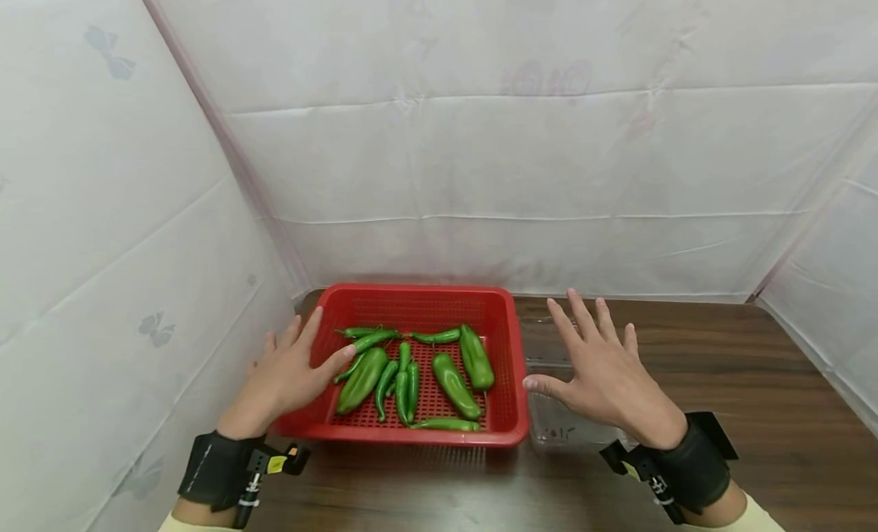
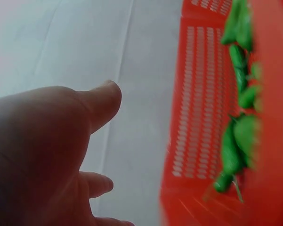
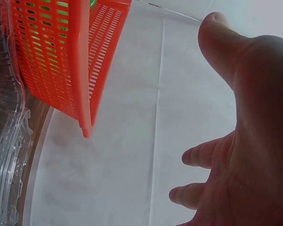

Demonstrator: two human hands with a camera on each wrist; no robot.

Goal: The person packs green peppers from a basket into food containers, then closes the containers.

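Observation:
A red perforated basket [image 1: 507,341] sits on a wooden table and holds several green peppers [image 1: 454,383]. My left hand [image 1: 291,372] hovers flat with spread fingers over the basket's left rim and holds nothing. On the other side, my right hand [image 1: 600,368] is spread open above a clear plastic container [image 1: 559,429] just right of the basket, its thumb pointing at the basket wall. In the left wrist view the basket [image 2: 198,117] and peppers [image 2: 238,141] lie right of the thumb. The right wrist view shows the basket wall [image 3: 52,56] and the clear container's edge [image 3: 7,160].
White cloth walls close in the left, back and right sides. Dark wooden tabletop [image 1: 754,379] stretches right of the container and in front of the basket. Both wrists wear black camera straps [image 1: 216,471].

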